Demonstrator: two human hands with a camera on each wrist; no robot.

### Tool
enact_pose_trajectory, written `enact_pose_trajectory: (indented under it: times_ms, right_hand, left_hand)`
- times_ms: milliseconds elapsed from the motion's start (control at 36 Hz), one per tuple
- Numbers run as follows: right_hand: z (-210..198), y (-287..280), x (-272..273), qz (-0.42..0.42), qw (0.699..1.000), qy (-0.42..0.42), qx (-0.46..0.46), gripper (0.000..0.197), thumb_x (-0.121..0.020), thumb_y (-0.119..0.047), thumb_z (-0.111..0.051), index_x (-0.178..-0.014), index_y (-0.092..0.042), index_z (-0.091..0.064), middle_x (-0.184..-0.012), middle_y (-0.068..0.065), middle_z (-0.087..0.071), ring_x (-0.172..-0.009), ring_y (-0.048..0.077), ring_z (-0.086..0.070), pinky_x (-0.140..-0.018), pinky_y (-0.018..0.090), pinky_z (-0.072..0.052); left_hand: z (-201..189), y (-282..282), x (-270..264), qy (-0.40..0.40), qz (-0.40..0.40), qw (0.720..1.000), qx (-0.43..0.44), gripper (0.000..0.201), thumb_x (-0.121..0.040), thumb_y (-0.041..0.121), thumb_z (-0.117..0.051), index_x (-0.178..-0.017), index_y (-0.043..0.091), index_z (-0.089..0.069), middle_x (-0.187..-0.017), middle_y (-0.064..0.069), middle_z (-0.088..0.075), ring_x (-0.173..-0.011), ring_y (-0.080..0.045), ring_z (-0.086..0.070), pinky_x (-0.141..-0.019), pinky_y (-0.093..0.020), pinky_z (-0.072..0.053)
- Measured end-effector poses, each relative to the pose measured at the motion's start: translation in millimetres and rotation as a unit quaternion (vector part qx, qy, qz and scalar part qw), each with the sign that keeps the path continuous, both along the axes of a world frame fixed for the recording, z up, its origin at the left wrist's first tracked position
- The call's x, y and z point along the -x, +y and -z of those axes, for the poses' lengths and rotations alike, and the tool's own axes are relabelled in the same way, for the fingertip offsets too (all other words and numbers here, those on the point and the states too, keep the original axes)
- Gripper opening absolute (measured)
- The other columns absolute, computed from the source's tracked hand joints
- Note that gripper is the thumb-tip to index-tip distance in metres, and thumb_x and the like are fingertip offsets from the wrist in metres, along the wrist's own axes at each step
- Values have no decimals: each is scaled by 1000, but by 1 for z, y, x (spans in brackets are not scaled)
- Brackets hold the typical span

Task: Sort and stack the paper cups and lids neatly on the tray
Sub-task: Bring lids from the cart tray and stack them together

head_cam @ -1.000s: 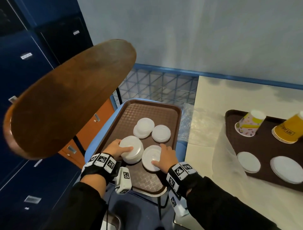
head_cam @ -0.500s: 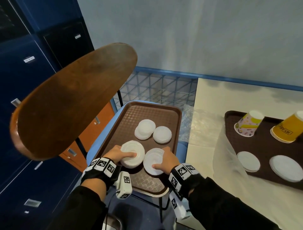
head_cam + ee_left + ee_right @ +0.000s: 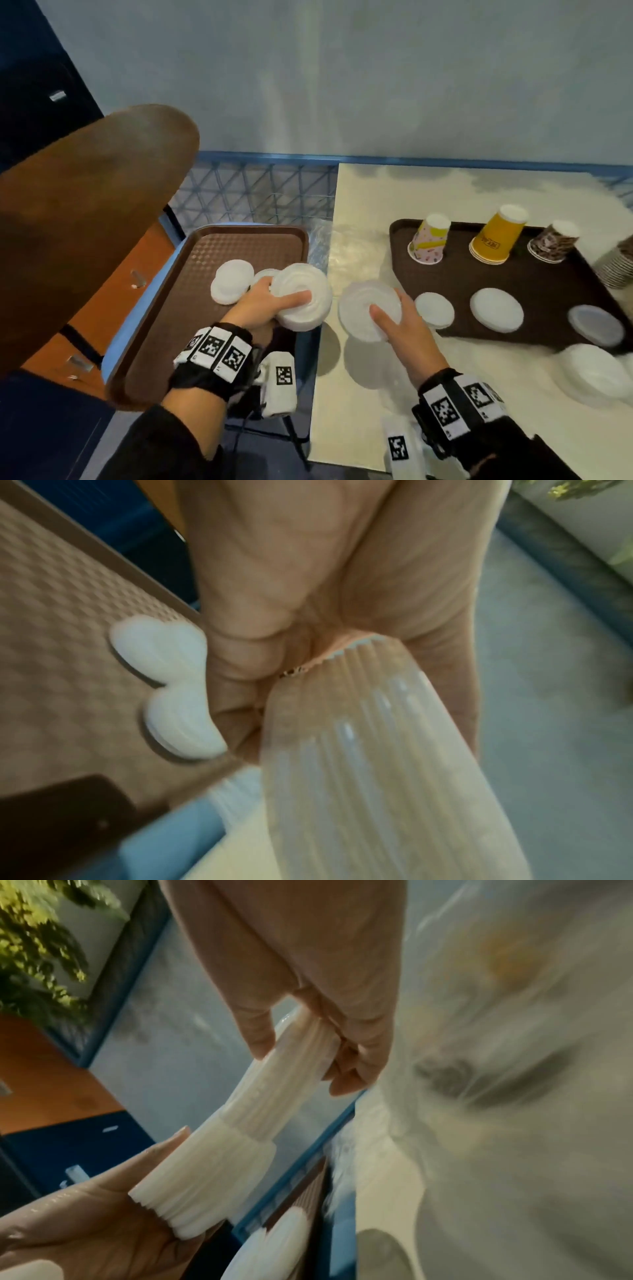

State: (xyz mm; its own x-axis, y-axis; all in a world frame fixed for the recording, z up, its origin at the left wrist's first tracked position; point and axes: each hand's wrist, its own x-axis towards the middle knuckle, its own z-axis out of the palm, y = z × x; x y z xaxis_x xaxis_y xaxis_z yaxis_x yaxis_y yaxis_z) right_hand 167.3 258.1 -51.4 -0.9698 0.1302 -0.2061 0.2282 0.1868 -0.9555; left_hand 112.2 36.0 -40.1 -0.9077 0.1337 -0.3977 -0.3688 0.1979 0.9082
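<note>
My left hand grips a thick stack of white lids above the right edge of the left brown tray; the ribbed stack edge fills the left wrist view. In my right hand a thinner lid stack hangs over the white table, just left of the right dark tray. The right wrist view has both stacks, mine and the left hand's. Two small lid piles stay on the left tray. The right tray carries upside-down pink, yellow and brown cups and three lid piles.
A brown wooden chair back juts in at the left, above the left tray. Nested cups lie at the right edge. A lid pile sits on the table in front of the right tray. A blue wire rack stands behind.
Both hands have lifted their lid stacks off the left tray and carried them right; the right hand's stack now hangs over the table. The head view has swung right.
</note>
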Motion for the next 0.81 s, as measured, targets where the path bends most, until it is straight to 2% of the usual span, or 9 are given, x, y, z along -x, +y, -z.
enact_pose_trajectory:
  times_ms: [56,139,222,278,361,444,556,639,806]
  right_hand:
    - [-6,27,-8,46,999,9,1,47,-90,-24,-55,-134,-17,-38,-124,2,-52,-115,18,-49,-94,29,-38]
    - [-9,67,-21,118,993,17,14,47,-91,-23,-54,-135,-16,-38,-125,1,-50,-116,18,-48,-97,30,-38]
    - [-6,101,-34,160,987,-1,16,50,-92,-25,-53,-137,-18,-34,-128,2,-47,-119,20,-46,-106,38,-37]
    - [-2,124,-42,187,982,-23,27,47,-92,-25,-52,-136,-21,-34,-127,3,-48,-120,25,-47,-107,48,-37]
    - [7,156,-51,210,976,-55,22,40,-93,-21,-49,-131,-22,-38,-124,7,-50,-118,27,-48,-105,52,-38]
    - [19,183,-55,212,973,-87,-6,39,-93,-17,-47,-132,-16,-39,-127,13,-50,-118,30,-48,-105,51,-38]
    - [39,208,-58,162,975,-137,-72,44,-93,-14,-48,-136,-10,-37,-134,17,-47,-123,32,-45,-107,49,-36]
    - [49,220,-58,109,974,-167,-109,48,-93,-15,-50,-138,-6,-35,-139,16,-44,-128,32,-41,-109,48,-34]
    - [57,228,-56,53,968,-166,-183,52,-93,-17,-50,-140,-6,-32,-143,13,-41,-132,27,-39,-110,34,-28]
  left_hand:
    - [-6,36,0,-5,31,999,-32,24,-82,10,-68,-105,7,-61,-93,-5,-69,-75,-8,-68,-61,-17,-55]
    - [-5,87,-2,-26,49,996,-67,48,-77,19,-74,-120,6,-57,-112,-13,-67,-92,-19,-65,-69,-30,-57]
    - [4,132,-7,-42,66,994,-72,73,-64,32,-82,-125,7,-51,-121,-14,-63,-98,-21,-64,-57,-24,-54]
    - [11,160,-11,-60,78,993,-59,91,-49,45,-83,-126,9,-49,-123,-14,-62,-105,-24,-64,-57,-23,-53]
    - [22,196,-19,-84,99,990,-52,75,-65,35,-82,-127,11,-48,-123,-12,-62,-109,-24,-62,-59,-24,-53]
    - [34,222,-25,-103,124,986,-47,67,-71,27,-79,-128,13,-47,-123,-9,-63,-110,-22,-62,-59,-24,-54]
    - [47,239,-32,-108,154,982,-3,88,-47,47,-82,-123,14,-53,-119,-8,-65,-108,-23,-63,-82,-44,-54]
    - [62,242,-34,-125,168,978,15,99,-42,55,-83,-127,19,-47,-121,-4,-63,-110,-23,-62,-86,-49,-55]
    - [59,252,-44,-150,163,975,-3,44,-84,26,-67,-123,23,-48,-120,-4,-62,-100,-16,-59,-64,-29,-51]
